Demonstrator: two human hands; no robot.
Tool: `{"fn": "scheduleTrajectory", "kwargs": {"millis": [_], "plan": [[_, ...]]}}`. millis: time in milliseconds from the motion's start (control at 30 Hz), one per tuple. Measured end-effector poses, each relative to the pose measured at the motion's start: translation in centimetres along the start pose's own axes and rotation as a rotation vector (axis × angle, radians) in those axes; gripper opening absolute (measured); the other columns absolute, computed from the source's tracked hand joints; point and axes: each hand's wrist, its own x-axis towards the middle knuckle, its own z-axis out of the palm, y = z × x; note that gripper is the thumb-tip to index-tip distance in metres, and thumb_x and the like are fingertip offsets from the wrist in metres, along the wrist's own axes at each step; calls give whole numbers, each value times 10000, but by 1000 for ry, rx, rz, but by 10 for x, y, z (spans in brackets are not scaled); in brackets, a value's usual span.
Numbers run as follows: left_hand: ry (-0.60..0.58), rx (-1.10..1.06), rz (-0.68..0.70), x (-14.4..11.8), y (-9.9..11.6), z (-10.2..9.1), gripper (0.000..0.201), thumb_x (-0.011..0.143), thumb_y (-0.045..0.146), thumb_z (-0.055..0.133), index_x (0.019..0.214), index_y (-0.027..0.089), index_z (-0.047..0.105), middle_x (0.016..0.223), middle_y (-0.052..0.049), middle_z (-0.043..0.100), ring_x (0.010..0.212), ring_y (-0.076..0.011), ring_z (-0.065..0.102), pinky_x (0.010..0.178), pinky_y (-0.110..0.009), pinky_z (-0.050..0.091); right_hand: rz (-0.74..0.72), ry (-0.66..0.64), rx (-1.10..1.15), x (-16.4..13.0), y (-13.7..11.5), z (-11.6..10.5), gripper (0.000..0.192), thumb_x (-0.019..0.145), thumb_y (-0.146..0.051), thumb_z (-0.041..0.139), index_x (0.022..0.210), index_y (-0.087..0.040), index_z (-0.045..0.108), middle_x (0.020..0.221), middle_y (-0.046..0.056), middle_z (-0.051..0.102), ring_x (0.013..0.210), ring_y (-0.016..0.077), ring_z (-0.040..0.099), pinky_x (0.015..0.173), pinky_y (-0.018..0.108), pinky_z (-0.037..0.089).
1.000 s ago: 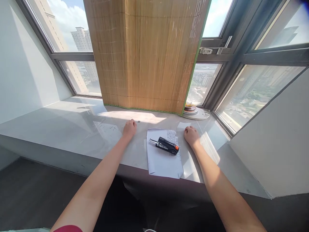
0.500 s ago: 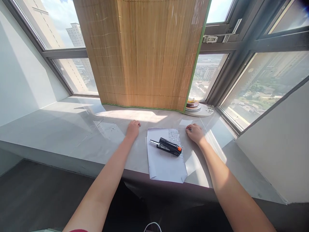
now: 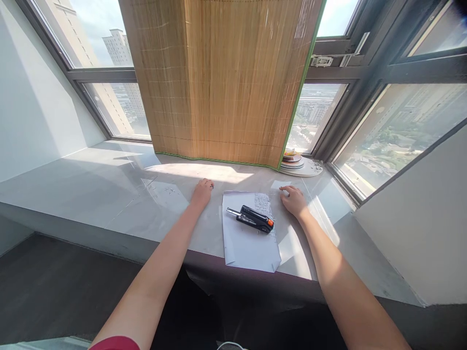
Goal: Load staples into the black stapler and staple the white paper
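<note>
My left hand [image 3: 202,193] rests on the grey sill, left of the papers, its fingers curled in. Whatever its fingertips may hold is too small to make out. On the far right side, my right hand [image 3: 293,200] has its fingers apart, with the index finger stretched toward a small white slip of paper [image 3: 280,184]. Between the hands lies a black stapler [image 3: 253,218] with an orange part at one end and a metal piece sticking out of the other. It sits on white paper sheets [image 3: 248,250], partly covering a patch of handwriting.
Left of my left hand, a pale sheet [image 3: 166,194] carries several tiny bits. A stack of plates [image 3: 293,163] stands by the window at the back right. A bamboo blind [image 3: 222,87] hangs down behind the sill [image 3: 91,194]. A wall [image 3: 419,228] bounds the right side.
My right hand's curled fingers have opened, and its index finger now reaches out toward the slip. My left hand stays nearly in place. The view has shifted slightly.
</note>
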Motion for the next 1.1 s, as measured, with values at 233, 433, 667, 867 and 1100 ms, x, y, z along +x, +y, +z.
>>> {"fn": "scheduleTrajectory", "kwargs": {"millis": [233,433,667,867,1100], "plan": [[-14,-25,81,-2,2,0,210,968,100,526,1036,222,683,1032,-102,681,1073,-291,585,981,-409,465,20,12,8,-1,-3,-1,360,880,-225,532,1155,-186,761,1227,113,687,1027,252,628,1057,403,445],[52,-268,88,-10,14,-4,298,1006,122,447,1104,203,717,1100,-100,591,988,-217,616,933,-355,517,-2,3,19,-1,0,1,388,876,-202,512,1188,-196,742,1270,99,694,1051,253,620,1072,398,433],[51,-928,48,-29,48,-10,286,952,449,686,1073,190,690,1006,-74,733,920,-202,704,927,-394,579,14,9,18,3,10,10,403,882,-212,504,1226,-198,713,1240,91,728,1074,284,606,1074,430,442],[-148,-1110,46,-48,63,-21,466,768,490,886,1053,169,704,912,-88,790,861,-216,753,820,-369,615,2,21,7,3,10,11,398,873,-209,508,1213,-204,714,1178,95,743,1082,302,599,1055,438,444],[-161,-1033,79,-53,69,-21,389,763,500,881,906,151,784,842,-79,773,727,-173,698,665,-301,570,13,26,26,-2,7,6,389,847,-195,525,1177,-208,730,1203,81,734,1053,276,600,1038,419,446]]}}
